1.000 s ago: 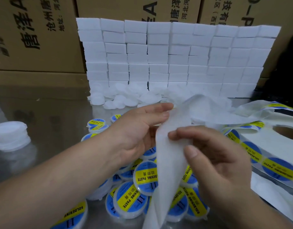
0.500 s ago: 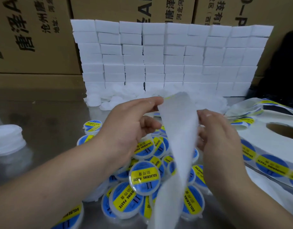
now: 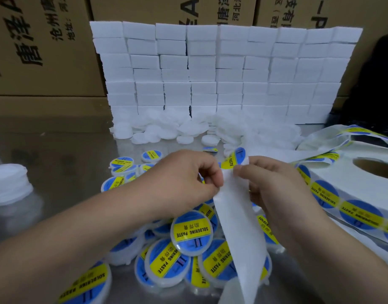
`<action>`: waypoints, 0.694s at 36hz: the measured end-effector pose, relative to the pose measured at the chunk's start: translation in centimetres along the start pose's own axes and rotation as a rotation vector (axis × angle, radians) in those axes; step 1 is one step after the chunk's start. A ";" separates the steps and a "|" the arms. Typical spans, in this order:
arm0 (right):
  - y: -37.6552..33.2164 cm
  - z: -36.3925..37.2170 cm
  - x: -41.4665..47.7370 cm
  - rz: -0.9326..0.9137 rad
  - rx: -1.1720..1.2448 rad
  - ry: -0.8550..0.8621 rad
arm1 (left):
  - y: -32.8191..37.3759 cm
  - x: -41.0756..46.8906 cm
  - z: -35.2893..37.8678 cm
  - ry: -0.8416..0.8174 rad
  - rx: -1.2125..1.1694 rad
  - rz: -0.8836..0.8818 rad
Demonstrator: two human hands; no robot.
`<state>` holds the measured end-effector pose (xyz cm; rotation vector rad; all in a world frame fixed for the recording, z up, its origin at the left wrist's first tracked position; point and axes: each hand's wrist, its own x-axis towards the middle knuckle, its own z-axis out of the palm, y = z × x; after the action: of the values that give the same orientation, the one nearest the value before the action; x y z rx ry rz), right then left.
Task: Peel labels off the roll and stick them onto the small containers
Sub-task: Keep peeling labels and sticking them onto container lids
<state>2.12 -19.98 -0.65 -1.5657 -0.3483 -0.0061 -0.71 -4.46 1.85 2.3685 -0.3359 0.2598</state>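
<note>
- Well back, a wall of white blocks (image 3: 221,69) stands on the counter (image 3: 63,154).
- Off to the right, the label roll (image 3: 350,194) lies flat.
- Labelled containers (image 3: 192,232) are piled beneath the hands.
- Left hand (image 3: 184,181) and right hand (image 3: 274,185) each pinch the paper strip (image 3: 239,227) with curled fingers.
- One label (image 3: 234,159) sits at its top end.

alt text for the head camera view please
The left hand and right hand pinch a white backing strip, a blue-and-yellow label at its top, above a heap of labelled containers. The label roll lies to the right; white blocks are stacked behind.
</note>
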 end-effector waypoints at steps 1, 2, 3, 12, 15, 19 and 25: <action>0.2 0.0 0.0 -0.011 -0.024 0.017 | 0.1 0.1 -0.4 -0.050 0.019 -0.005; 0.2 0.1 0.0 -0.023 -0.062 0.050 | 0.3 0.2 -0.8 -0.098 0.037 -0.012; 0.3 0.0 0.0 -0.036 -0.087 0.083 | 0.5 0.3 -1.4 -0.140 0.052 -0.021; 0.3 0.2 -0.1 0.056 -0.050 0.167 | -3.5 7.8 -3.6 0.177 0.232 -0.178; 0.3 0.4 -0.1 0.147 0.050 0.060 | -7.6 11.7 -3.4 0.087 0.506 -0.242; 0.8 0.3 0.1 0.206 0.120 -0.024 | -11.8 15.2 -3.5 -0.076 0.730 -0.335; 0.2 0.3 -0.4 0.135 0.143 -0.142 | -14.0 19.0 -2.2 -0.251 0.947 -0.310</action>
<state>1.71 -19.74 -0.95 -1.4485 -0.3456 0.2310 21.45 3.77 -0.12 3.3479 0.0847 -0.0557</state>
